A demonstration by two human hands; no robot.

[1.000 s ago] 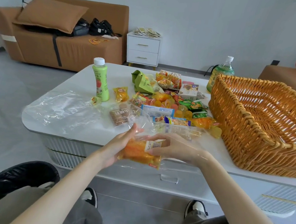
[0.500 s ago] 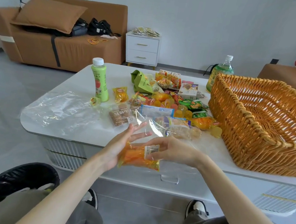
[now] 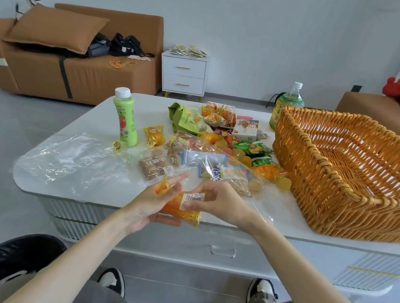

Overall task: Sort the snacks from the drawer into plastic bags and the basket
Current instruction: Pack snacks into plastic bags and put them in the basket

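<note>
Since a second ago the clear plastic bag [image 3: 208, 157] has lifted off the snack pile [image 3: 243, 143] and its film now stands higher behind the hands, while the left forefinger has straightened out from the packet.

Both hands hold the orange snack packet [image 3: 178, 209] in the air at the near table edge, well to the left of the wicker basket [image 3: 313, 186]. From below, the left hand [image 3: 148, 203] cradles it palm up, thumb under the lower edge, one finger curled over the orange end and the forefinger pointing away. From the basket side, the right hand [image 3: 221, 202] pinches the packet at its white barcode label with thumb and curled fingertips. Film from the raised bag trails across the right wrist toward the basket's near corner; whether the packet is already inside the bag cannot be told.

Just left of the basket lies the pile of mixed wrappers and jelly cups on the white table [image 3: 92, 121]. Farther left of the basket are a round-biscuit packet [image 3: 152, 166], a green juice bottle [image 3: 125, 119] standing upright, and a second clear bag [image 3: 71, 161] spread flat. A large green bottle [image 3: 288, 103] stands behind the basket's far left corner. Beyond the basket and to its left, against the wall, are a white nightstand [image 3: 184, 74] and a brown sofa [image 3: 91, 77].
</note>
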